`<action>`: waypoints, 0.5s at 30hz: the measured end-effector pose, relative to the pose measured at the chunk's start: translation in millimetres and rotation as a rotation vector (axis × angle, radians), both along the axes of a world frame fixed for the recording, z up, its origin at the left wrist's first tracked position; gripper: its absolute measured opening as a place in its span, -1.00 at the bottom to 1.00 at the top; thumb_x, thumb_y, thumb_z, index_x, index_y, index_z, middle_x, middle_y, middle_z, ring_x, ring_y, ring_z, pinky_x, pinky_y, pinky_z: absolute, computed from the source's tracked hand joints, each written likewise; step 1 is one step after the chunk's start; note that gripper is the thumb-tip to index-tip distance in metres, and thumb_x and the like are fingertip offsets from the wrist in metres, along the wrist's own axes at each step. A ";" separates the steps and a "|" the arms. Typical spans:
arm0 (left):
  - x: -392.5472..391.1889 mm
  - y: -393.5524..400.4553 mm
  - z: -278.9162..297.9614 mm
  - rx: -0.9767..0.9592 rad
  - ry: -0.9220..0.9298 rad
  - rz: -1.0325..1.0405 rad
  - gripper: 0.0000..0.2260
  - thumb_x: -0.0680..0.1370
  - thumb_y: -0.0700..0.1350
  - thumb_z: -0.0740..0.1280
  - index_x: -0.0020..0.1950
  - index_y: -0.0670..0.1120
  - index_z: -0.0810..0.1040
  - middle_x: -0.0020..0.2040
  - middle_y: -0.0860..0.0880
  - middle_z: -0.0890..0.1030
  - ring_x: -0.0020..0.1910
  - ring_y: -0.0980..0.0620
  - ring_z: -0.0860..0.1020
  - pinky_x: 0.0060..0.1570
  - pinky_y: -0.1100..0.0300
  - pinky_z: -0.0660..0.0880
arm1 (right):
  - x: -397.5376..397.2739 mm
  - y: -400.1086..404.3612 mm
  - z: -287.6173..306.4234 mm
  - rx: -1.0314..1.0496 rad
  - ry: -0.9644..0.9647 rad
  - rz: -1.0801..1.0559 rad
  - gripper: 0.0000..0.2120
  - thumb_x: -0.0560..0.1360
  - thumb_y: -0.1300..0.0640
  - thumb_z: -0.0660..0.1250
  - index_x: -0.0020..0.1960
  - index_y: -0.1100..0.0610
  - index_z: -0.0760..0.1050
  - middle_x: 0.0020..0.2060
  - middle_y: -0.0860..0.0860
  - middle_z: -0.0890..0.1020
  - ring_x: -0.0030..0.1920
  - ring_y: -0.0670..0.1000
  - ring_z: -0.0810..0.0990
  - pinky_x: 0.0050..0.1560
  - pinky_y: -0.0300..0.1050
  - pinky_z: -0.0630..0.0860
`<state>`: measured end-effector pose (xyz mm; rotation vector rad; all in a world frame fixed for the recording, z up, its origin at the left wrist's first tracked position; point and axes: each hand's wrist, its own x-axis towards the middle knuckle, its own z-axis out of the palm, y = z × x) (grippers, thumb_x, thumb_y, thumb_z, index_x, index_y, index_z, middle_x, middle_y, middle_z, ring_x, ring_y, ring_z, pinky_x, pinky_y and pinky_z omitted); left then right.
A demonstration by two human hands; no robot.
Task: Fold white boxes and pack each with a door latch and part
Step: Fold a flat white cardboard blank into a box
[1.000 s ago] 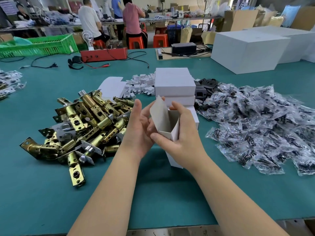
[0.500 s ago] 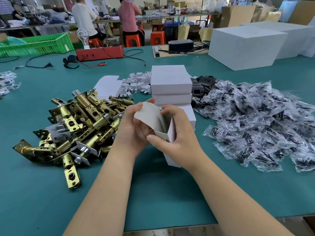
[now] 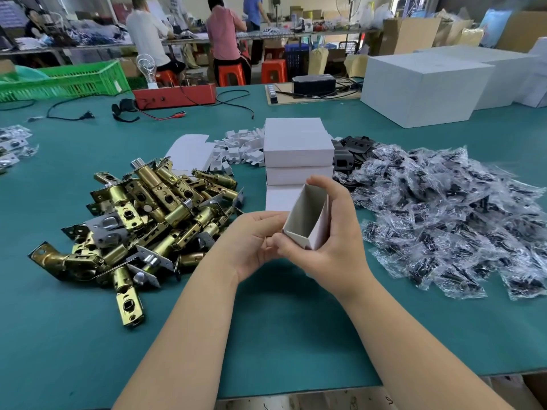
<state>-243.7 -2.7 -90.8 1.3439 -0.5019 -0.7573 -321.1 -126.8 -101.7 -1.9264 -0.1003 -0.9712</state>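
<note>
Flap now folded away, white box (image 3: 307, 221) open-mouthed, gripped by right hand (image 3: 331, 232) and left hand (image 3: 254, 241); best kept squared while tucking.

A teal-topped desk (image 3: 281, 329) carries everything. On its left side lies a heap of brass door latches (image 3: 142, 220), one latch lying apart at the near edge of the heap. In the middle stands a stack of closed white boxes (image 3: 297, 149), with flat white box blanks (image 3: 189, 150) and a scatter of small white plastic pieces (image 3: 239, 149) just to its left. Black metal plates (image 3: 352, 149) lie right of the stack, touching a wide pile of clear bagged parts (image 3: 455, 214). Farther back rest a red case (image 3: 174, 96) with cables, a green crate (image 3: 65, 81), a black device (image 3: 313, 84) and large white cartons (image 3: 423, 87). More bagged items (image 3: 13, 143) sit at the far left edge.
</note>
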 end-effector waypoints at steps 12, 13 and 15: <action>1.7 1.1 2.5 -0.021 0.079 0.214 -0.71 0.40 0.11 0.43 -0.08 -0.09 0.73 -0.08 -0.14 0.64 -0.08 -0.08 0.60 -0.05 0.04 0.52 | 4.4 3.1 -0.4 -0.155 0.063 0.073 -0.26 0.28 -0.01 0.50 0.36 0.04 0.25 0.19 -0.08 0.44 0.23 -0.07 0.44 0.28 -0.18 0.36; 0.3 -0.6 3.5 -0.048 0.086 0.278 -0.73 0.38 0.08 0.46 -0.11 -0.11 0.72 -0.08 -0.18 0.61 -0.07 -0.13 0.56 -0.04 0.00 0.48 | 4.8 3.1 -0.9 -0.146 0.071 0.073 -0.26 0.28 -0.01 0.50 0.37 0.07 0.27 0.20 -0.07 0.45 0.24 -0.05 0.45 0.29 -0.16 0.36; -1.0 -3.4 4.5 -0.084 0.085 0.396 -0.76 0.33 0.04 0.53 -0.19 -0.13 0.70 -0.13 -0.20 0.57 -0.11 -0.14 0.52 -0.11 0.03 0.44 | 5.4 2.9 -1.3 -0.145 0.075 0.072 -0.24 0.28 -0.01 0.51 0.38 0.16 0.30 0.21 -0.05 0.45 0.24 -0.01 0.46 0.30 -0.14 0.36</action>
